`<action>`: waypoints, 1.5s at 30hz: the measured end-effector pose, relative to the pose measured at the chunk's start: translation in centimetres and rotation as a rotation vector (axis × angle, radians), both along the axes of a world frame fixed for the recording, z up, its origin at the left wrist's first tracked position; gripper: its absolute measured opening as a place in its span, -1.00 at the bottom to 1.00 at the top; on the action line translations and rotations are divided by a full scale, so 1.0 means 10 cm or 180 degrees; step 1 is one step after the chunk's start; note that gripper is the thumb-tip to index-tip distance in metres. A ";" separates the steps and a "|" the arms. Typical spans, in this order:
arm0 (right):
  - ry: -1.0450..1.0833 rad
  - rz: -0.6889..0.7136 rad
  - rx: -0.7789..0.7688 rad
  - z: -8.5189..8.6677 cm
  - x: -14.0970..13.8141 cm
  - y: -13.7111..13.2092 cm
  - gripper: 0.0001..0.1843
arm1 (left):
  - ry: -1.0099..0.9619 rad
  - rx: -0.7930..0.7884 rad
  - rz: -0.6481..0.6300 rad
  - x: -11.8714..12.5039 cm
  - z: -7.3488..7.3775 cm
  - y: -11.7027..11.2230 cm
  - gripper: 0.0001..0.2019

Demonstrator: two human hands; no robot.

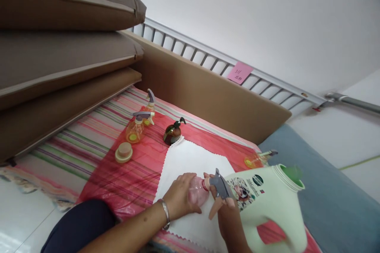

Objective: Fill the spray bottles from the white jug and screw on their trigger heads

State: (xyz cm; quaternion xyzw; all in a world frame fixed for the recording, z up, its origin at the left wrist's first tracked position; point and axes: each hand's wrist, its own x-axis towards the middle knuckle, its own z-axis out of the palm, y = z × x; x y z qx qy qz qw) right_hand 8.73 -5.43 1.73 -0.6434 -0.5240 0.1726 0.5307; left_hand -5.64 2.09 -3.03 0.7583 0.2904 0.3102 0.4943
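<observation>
A small pink spray bottle is tilted over a white cloth, its grey trigger head pointing to the right. My left hand wraps round the bottle's body. At the neck and trigger head, my right hand is closed, partly hidden behind the head. Right beside it stands a large pale green jug with a printed label and a green piece in its mouth. Just beyond the cloth is a dark brown pump bottle.
Two yellowish spray bottles and a round lidded jar stand to the left. Another spray bottle lies behind the jug. Red plastic sheeting covers striped fabric. Stacked cushions rise at left; a brown board leans at a radiator.
</observation>
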 end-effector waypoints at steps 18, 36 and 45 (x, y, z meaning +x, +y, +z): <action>-0.0138 -0.0196 -0.0364 0.05 0.04 -0.06 -0.87 | 0.0052 0.0005 -0.0042 -0.05 0.08 0.01 -0.08; -0.0037 -0.0357 -0.0779 0.21 -0.05 0.06 -0.57 | 0.0046 0.0064 -0.0040 -0.03 0.01 0.00 -0.11; 0.0500 -0.0377 -0.0597 0.09 -0.22 0.07 -0.55 | 0.0021 0.0138 -0.0032 -0.03 -0.03 0.00 -0.14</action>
